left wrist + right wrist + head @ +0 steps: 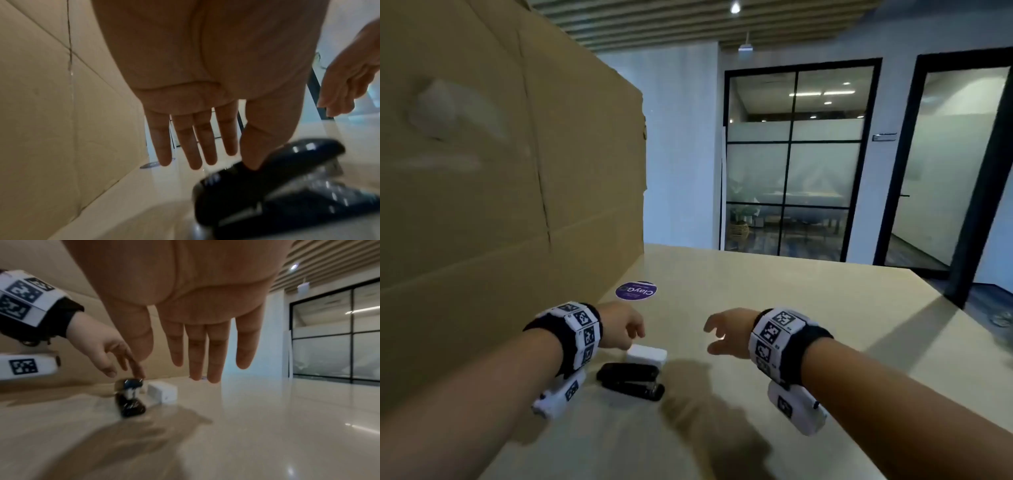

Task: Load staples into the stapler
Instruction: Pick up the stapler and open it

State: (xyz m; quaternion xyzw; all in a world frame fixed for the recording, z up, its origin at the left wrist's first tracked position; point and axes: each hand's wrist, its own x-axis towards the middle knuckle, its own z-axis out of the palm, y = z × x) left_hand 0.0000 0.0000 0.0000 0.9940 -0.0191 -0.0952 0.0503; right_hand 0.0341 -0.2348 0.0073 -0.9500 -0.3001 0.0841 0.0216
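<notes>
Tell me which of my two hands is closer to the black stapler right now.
The left hand: it hovers just above the black stapler, beside the white box. The right hand hangs open over bare table, well off to the side.

A round purple sticker (636, 290) lies flat on the bench, close to the foot of the cardboard wall (500, 171); white letters on it read "ClayG". Smaller print beneath them is too blurred to read.
</notes>
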